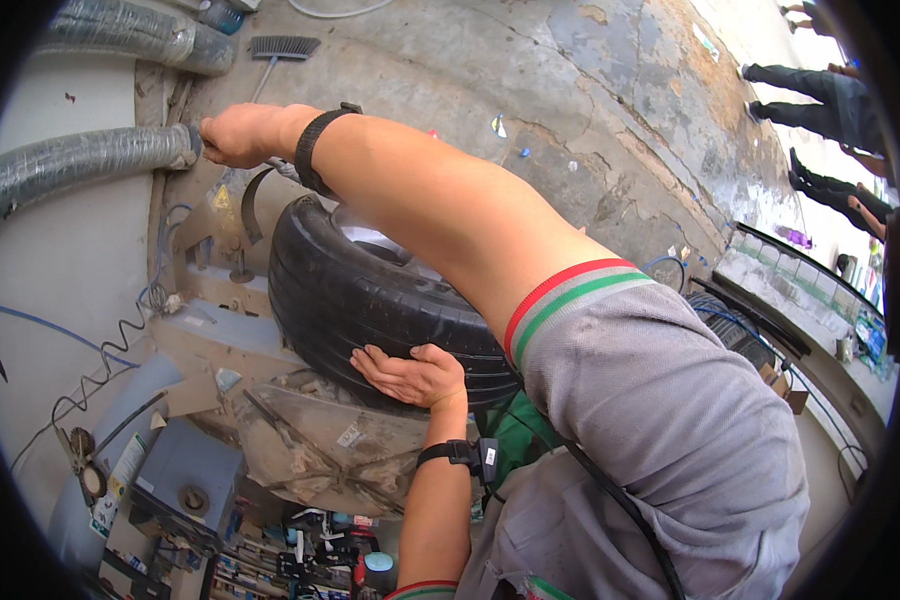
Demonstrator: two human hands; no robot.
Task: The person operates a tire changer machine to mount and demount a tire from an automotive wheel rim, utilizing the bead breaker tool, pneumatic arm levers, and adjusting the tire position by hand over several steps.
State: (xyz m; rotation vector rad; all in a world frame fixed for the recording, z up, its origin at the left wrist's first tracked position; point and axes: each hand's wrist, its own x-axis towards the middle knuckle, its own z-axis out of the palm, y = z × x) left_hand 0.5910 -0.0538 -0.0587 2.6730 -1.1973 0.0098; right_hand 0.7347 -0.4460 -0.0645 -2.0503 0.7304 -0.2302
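A black tyre (pixel 390 315) on a silver alloy wheel (pixel 371 240) stands tilted against the side of a dusty tyre changer (pixel 229 326). My left hand (pixel 412 375) lies against the tread, fingers extended and thumb out, not closed around anything. Farther off, my right hand (pixel 241 135) is curled around what seems to be the handle of the bead breaker arm; most of that grip is hidden by the fingers. Below it, the curved bead breaker blade (pixel 255 206) sits beside the tyre's sidewall. Part of the wheel is covered by my right forearm.
Plastic-wrapped ducts (pixel 90 165) run along the wall at left. A broom (pixel 281 49) lies on the cracked concrete floor (pixel 450 90). Low at left are a grey box (pixel 191 484) and coiled air hose (pixel 82 397). Several people (pixel 817 105) stand at far right, beyond another tyre (pixel 727 322).
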